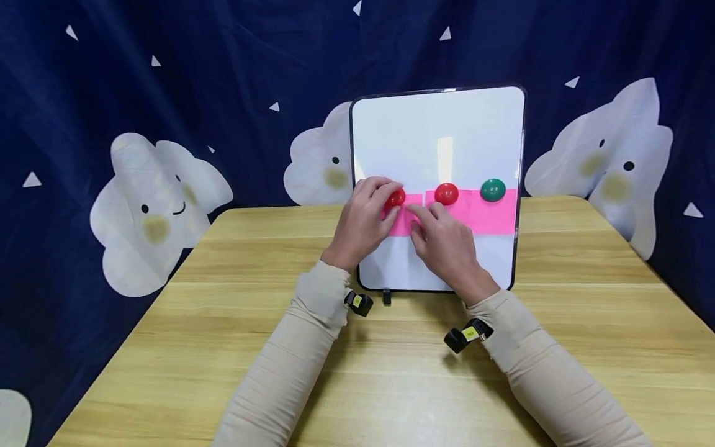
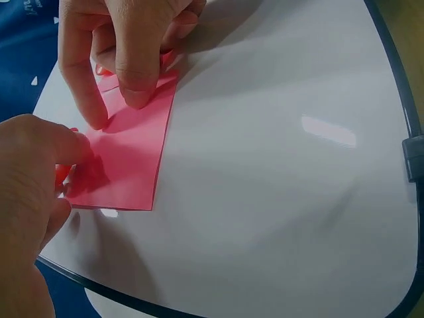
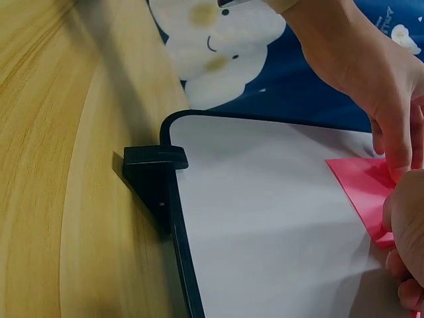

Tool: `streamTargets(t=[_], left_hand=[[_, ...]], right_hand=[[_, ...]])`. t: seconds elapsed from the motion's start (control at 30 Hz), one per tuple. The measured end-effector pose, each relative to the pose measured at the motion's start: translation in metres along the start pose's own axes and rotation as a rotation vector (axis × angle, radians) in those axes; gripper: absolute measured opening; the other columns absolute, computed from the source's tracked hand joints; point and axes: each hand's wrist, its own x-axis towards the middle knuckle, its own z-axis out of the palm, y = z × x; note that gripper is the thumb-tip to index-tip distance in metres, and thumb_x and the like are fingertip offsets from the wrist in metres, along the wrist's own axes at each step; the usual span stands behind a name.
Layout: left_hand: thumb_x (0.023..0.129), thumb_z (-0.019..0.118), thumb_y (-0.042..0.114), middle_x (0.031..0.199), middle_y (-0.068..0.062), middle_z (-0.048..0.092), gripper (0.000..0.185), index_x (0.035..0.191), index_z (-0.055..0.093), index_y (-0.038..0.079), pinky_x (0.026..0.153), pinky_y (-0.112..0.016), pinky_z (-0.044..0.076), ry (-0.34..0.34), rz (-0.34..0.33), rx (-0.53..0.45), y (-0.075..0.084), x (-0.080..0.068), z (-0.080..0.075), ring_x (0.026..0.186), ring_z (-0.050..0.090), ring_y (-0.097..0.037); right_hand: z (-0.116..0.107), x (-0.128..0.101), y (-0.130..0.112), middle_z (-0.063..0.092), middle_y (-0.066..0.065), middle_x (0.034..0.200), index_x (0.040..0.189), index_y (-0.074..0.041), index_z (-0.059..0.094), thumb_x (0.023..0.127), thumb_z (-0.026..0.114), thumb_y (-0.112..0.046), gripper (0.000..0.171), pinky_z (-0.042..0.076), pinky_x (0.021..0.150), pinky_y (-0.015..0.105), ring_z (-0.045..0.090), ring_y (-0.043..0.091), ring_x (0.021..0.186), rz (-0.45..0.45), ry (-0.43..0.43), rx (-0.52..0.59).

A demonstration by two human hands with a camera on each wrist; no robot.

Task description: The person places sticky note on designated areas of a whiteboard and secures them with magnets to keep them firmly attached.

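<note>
A round red magnet point(image 1: 396, 197) sits over the upper left part of a small pink paper piece point(image 1: 401, 227) on a whiteboard point(image 1: 441, 130). My left hand point(image 1: 363, 217) holds this magnet between thumb and fingers; in the left wrist view the hand point(image 2: 26, 165) hides most of it. My right hand point(image 1: 447, 242) reaches in from the right, its fingertips against the pink paper point(image 2: 132, 159). A wider pink piece point(image 1: 475, 214) lies to the right, with another red magnet point(image 1: 446, 194) and a green magnet point(image 1: 493, 190) along its top edge.
The black-framed whiteboard stands upright on a wooden table point(image 1: 234, 335), a black clip foot point(image 3: 156, 159) at its lower edge. Behind it hangs a dark blue curtain point(image 1: 234, 68) with white clouds. Both wrists wear small black cameras point(image 1: 359, 303).
</note>
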Motion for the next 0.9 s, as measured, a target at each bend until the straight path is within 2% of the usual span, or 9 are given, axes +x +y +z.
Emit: streamTargets(t=[0.23,0.37,0.9], left_hand=[[0.088,0.077,0.013,0.126,-0.009,0.06,0.048,0.133,0.062,0.007,0.096,-0.026,0.049,-0.018,-0.001,0.036,0.0022,-0.0002,0.0025,0.116,0.054,-0.022],[0.089,0.075,0.012,0.126,-0.009,0.061,0.048,0.135,0.06,0.007,0.095,-0.026,0.049,-0.005,0.001,0.051,0.0033,-0.0005,0.0044,0.115,0.054,-0.022],[0.089,0.076,0.013,0.121,-0.011,0.062,0.044,0.13,0.064,0.007,0.094,-0.028,0.051,0.016,0.003,0.082,0.0059,0.0004,0.0084,0.114,0.055,-0.024]], right_hand=[[0.0008,-0.0002,0.0001,0.054,0.01,0.082,0.125,-0.008,0.067,0.083,0.079,-0.01,0.043,0.045,0.048,0.031,0.048,0.019,0.056,-0.003,-0.001,-0.003],[0.0012,-0.0001,0.0003,0.054,0.01,0.082,0.124,-0.008,0.067,0.083,0.079,-0.01,0.042,0.045,0.048,0.031,0.049,0.019,0.056,-0.008,-0.005,-0.007],[0.0,-0.0009,0.0002,0.054,0.011,0.084,0.124,-0.007,0.067,0.084,0.078,-0.01,0.041,0.046,0.048,0.032,0.049,0.019,0.057,-0.008,-0.02,-0.009]])
